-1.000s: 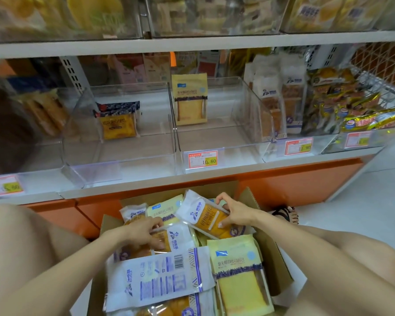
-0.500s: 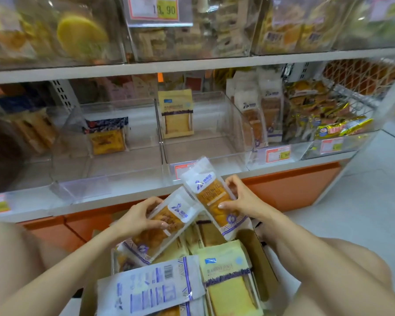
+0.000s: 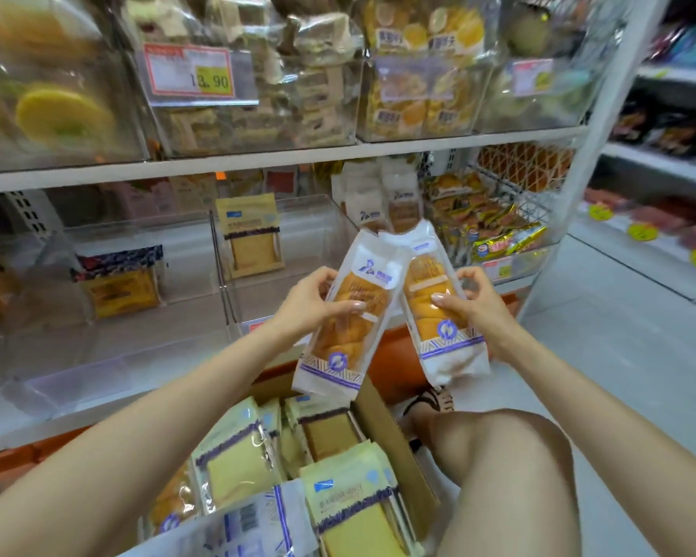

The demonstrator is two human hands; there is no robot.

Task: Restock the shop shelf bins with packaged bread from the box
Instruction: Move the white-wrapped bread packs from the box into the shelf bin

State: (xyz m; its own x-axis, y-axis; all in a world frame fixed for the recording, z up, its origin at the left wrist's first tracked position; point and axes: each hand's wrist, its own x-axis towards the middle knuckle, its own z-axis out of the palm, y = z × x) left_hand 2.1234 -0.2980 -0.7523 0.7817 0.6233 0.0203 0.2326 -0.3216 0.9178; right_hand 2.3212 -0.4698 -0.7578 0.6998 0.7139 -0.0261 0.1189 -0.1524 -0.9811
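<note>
- We have a single view, worn on the person's head, wide-angle, looking forward and down.
- We face the shop shelf nearly head-on and close up.
- The cardboard box lies directly beneath us, and the aisle floor runs off to our right.

Shelf carries clear bins; box on floor.

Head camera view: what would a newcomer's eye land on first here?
Two matching bread packets held up mid-frame, the left packet gripped by the left hand and the right packet by the right hand. Below them sits the open cardboard box holding yellow cake packets. Behind, the clear bins on the lower shelf look nearly empty.
</note>
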